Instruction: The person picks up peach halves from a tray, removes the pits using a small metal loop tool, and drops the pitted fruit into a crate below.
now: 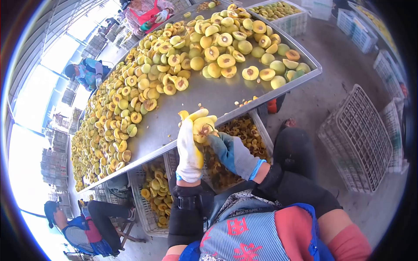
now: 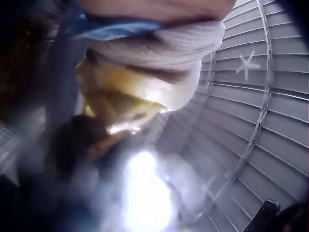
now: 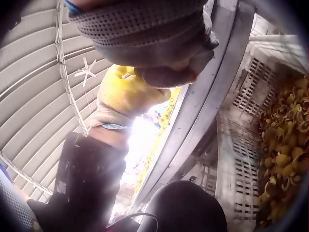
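My left hand (image 1: 190, 150), in a white glove with yellow-coated fingers, holds a yellow stone fruit half (image 1: 203, 129) just over the metal table's near edge. The cut face shows a brown centre. Close against the fruit's lower right side is my right hand (image 1: 235, 154), in a grey-and-blue glove, its fingers bent toward the cut face. In the right wrist view the same right hand (image 3: 159, 53) is curled beside the yellow glove; I cannot tell what is inside its grip. Glare blurs the left wrist view, where the left glove (image 2: 140, 72) hides the fruit.
Halved fruit (image 1: 143, 82) lies heaped across the metal table (image 1: 187, 102). Below its edge stand a crate (image 1: 265, 130) of small brown-yellow pieces and another crate (image 1: 143, 217) with fruit halves. Stacked crates (image 1: 357, 139) stand at right. Other people sit around the table.
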Demonstrator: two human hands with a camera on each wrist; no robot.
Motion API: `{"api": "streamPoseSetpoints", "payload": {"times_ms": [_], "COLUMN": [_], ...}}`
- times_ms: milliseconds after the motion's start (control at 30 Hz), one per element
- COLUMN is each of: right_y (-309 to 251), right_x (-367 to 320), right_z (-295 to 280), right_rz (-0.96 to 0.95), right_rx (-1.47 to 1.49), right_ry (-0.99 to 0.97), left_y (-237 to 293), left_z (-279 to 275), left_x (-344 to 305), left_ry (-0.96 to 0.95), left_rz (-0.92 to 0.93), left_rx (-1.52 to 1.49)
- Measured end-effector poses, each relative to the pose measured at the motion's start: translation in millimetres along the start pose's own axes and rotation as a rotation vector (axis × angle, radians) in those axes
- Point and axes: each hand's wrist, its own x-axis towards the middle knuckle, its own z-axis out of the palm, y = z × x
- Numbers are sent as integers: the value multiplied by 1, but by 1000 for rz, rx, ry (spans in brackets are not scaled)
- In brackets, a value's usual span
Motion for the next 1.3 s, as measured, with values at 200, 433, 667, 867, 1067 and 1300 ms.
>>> {"api": "streamPoseSetpoints", "payload": {"times_ms": [200,433,667,867,1067,1300], "right_y": [-1,35,18,10,4,-6], "right_x": [-4,-7,2,-5,-5,-7], "right_z": [-11,18,8,2,-2,-15], "right_rz": [63,3,211,47,69,165], "right_rx": [-120,292,345,-33,-340,-538], "right_ry": [-52,-22,-97,16,-43,-156], "left_y": [-9,-21,-25,-26,-24,-18], "left_z": [2,8,18,-5,-9,-11], "left_x": [-6,-8,-3,-3,-4,-8], "left_ry": [12,98,192,163,116,50], "left_rz": [114,213,88,-180,-198,-272], "left_rx": [197,201,-132,-178,-62,124]}}
